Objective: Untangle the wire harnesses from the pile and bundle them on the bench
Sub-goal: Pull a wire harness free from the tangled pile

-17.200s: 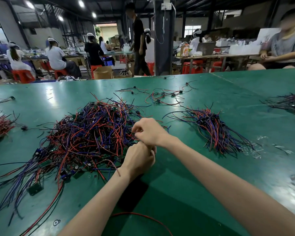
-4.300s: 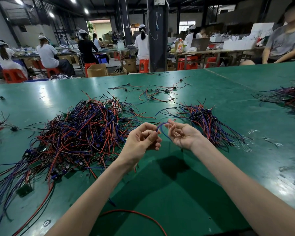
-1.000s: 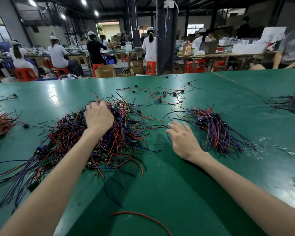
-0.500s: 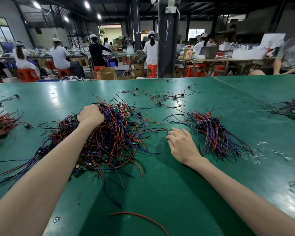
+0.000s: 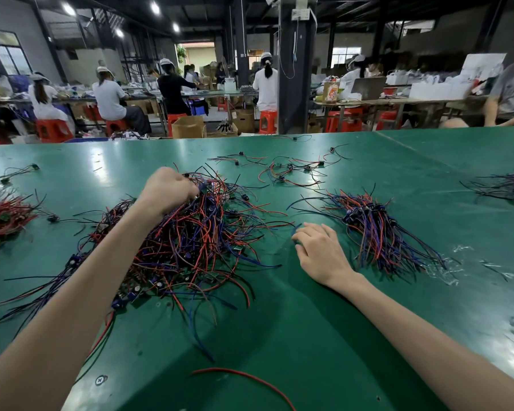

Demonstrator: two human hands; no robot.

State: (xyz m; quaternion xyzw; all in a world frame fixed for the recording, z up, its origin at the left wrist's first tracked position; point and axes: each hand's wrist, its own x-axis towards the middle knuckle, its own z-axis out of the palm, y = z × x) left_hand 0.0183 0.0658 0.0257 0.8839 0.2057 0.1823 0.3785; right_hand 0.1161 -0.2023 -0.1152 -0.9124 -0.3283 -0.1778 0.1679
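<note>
From the head camera: on the green table (image 5: 309, 336), a tangled pile (image 5: 196, 250) of red, blue and black wire harnesses, left of centre. Left hand (image 5: 168, 188) at the pile's far top, fingers curled tight around a clutch of its wires. Right hand (image 5: 321, 253) palm down on the table between the pile and a neater bundle (image 5: 377, 235) to the right, fingers relaxed and slightly bent, gripping nothing (tips just beside a blue wire end). Farther back, a few scattered harnesses (image 5: 291, 170); at the left edge, a mostly red heap (image 5: 3, 212); near the front edge, one loose red wire (image 5: 244, 378).
</note>
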